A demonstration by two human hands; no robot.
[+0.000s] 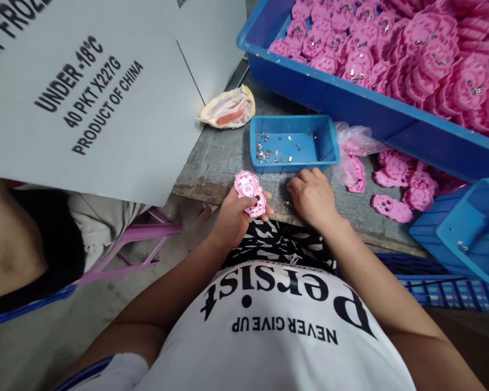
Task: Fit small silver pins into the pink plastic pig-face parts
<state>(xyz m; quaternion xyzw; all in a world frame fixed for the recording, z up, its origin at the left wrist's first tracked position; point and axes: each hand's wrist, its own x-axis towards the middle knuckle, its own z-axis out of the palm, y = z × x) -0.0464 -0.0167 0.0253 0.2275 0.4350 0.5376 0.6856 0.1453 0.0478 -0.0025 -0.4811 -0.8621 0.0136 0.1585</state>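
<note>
My left hand [231, 218] is closed around a pink plastic piece [248, 187] with a scalloped outline and several holes, the thumb lying across its lower part. To the right, my right hand [314, 200] rests at the table's front edge with its fingers curled down; whatever is under the fingertips is hidden. Tiny shiny metal bits [287, 203] lie beside it on the table. Just beyond both hands stands a small blue tray [293, 166] with more small metal parts scattered inside, mostly at its left end.
A large blue bin [342, 89] heaped with pink pieces stands at the back right. Loose pink pieces [391, 208] and a clear plastic bag [356, 138] lie on the right. A blue container [440, 217] sits at the right edge. Left are a fruit wedge [228, 108], a printed cardboard sheet [146, 125] and another person's leg [12, 244].
</note>
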